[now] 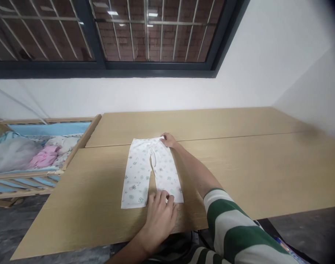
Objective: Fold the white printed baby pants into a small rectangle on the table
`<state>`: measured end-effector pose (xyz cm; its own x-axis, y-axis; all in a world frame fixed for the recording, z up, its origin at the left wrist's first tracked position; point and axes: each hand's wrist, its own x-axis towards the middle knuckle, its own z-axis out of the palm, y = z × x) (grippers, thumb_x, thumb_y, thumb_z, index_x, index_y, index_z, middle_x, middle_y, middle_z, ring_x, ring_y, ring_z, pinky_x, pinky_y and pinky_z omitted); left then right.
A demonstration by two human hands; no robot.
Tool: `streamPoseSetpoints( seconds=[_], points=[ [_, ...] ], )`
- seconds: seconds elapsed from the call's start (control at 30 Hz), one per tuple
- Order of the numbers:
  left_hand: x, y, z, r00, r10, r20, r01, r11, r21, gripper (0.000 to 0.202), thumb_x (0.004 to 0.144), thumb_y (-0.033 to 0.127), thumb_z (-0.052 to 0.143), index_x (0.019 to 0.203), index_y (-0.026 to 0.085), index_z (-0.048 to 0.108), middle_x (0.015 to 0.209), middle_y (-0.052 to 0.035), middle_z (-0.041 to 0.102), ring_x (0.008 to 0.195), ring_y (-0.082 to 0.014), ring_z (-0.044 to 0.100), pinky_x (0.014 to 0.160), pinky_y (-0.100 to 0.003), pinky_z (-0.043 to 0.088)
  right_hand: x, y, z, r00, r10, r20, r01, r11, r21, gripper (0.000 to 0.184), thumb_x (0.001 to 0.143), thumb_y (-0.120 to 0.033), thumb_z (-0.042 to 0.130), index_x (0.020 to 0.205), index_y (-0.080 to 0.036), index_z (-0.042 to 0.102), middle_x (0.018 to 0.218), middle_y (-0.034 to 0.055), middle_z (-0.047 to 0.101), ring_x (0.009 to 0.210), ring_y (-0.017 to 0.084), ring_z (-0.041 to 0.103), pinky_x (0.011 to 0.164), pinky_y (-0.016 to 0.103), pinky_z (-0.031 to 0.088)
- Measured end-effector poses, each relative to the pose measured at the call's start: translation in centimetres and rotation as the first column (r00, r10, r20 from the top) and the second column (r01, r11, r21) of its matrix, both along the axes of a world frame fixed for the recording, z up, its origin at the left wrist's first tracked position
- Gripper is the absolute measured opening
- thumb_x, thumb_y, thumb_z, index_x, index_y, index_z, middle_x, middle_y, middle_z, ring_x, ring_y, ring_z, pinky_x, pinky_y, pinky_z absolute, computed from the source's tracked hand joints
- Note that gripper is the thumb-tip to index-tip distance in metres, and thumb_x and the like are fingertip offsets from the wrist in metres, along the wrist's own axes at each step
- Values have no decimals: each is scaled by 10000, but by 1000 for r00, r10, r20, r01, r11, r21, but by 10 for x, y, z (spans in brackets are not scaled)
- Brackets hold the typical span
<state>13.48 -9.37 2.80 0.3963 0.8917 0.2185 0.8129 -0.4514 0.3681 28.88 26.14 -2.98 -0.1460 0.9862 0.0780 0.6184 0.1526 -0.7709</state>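
A pair of small white baby pants [135, 172] with a scattered print lies flat on the wooden table, waistband toward the wall and legs toward me. My right hand [168, 140] reaches across and pinches the right corner of the waistband between thumb and fingers. At the bottom of the right leg is my left hand [160, 212], its fingers curled closed on the hem. The fingertips of that hand are partly hidden by its own knuckles. The left leg of the pants lies untouched.
The wooden table [239, 165] has a seam running along it and meets the white wall. To its left stands a wooden crib [82, 135] with blue lining, holding pink cloth [46, 156] and white cloth. A dark-framed window [156, 69] with bars is above.
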Motion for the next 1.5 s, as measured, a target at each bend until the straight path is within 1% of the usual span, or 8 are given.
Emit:
streamPoseSetpoints(
  seconds=[0.27, 0.47, 0.77, 0.9, 1.07, 1.23, 1.37, 1.5],
  points=[
    [47, 31, 7, 971, -173, -166, 112, 939, -325, 391, 954, 431, 532, 1120, 101, 660, 1027, -170, 711, 965, -350, 673, 879, -513, 518, 4, 6, -2, 999, -7, -39, 6, 1000, -11, 104, 872, -256, 584, 859, -180, 654, 832, 21, 683, 763, 146, 612, 739, 242, 476],
    [48, 34, 4, 969, -190, -158, 122, 924, -364, 321, 911, 243, 465, 1085, 89, 686, 1035, -193, 715, 914, -334, 691, 797, -475, 534, 4, 7, -3, 997, -4, -75, 2, 1000, -26, 100, 858, -259, 579, 835, -182, 640, 827, 19, 679, 749, 145, 602, 715, 239, 466],
    [44, 47, 12, 987, -156, -48, 122, 901, -417, 287, 846, 297, 511, 827, 119, 735, 815, -174, 720, 766, -310, 678, 720, -414, 489, -3, -3, 17, 995, -63, -71, 60, 997, -44, 54, 803, -231, 617, 814, -181, 635, 810, 19, 675, 750, 144, 609, 717, 238, 476],
    [22, 36, 18, 962, -20, 273, 138, 895, -424, 289, 886, 264, 469, 695, 176, 667, 680, -56, 684, 603, -166, 585, 594, -287, 383, -14, -4, 44, 994, -94, -48, 92, 995, -39, 171, 791, -252, 640, 939, -166, 643, 797, 24, 662, 687, 143, 608, 635, 235, 476],
    [-35, 3, 18, 607, 339, 719, 187, 818, -544, 410, 958, 422, 444, 661, 180, 589, 640, -34, 634, 614, -148, 569, 563, -245, 373, -59, 6, 70, 990, -138, -24, 137, 990, -23, 229, 779, -238, 641, 993, -157, 628, 807, 29, 647, 617, 129, 580, 561, 227, 453],
    [-94, -24, -1, 612, 518, 597, -101, 800, -591, 513, 959, 575, 415, 668, 189, 589, 605, -14, 595, 600, -152, 558, 575, -245, 371, -130, 6, 62, 988, -127, 82, 130, 991, -29, 218, 762, -143, 607, 976, -180, 616, 779, 31, 653, 612, 153, 593, 573, 253, 459],
    [-124, -32, -20, 716, 601, 355, -352, 750, -560, 476, 986, 484, 379, 635, 199, 526, 558, 22, 525, 555, -131, 504, 568, -244, 308, -176, -2, 43, 976, -96, 197, 98, 995, 1, 175, 804, -150, 603, 966, -213, 618, 912, 81, 687, 835, 220, 651, 716, 302, 497],
    [-139, -30, -27, 770, 619, 155, -470, 715, -518, 375, 986, 358, 408, 703, 215, 608, 646, 10, 649, 621, -150, 598, 590, -250, 312, -197, -9, 32, 954, -70, 292, 77, 997, -14, 150, 855, -184, 596, 1002, -201, 620, 993, 151, 691, 953, 297, 662, 799, 386, 502]
  ],
)
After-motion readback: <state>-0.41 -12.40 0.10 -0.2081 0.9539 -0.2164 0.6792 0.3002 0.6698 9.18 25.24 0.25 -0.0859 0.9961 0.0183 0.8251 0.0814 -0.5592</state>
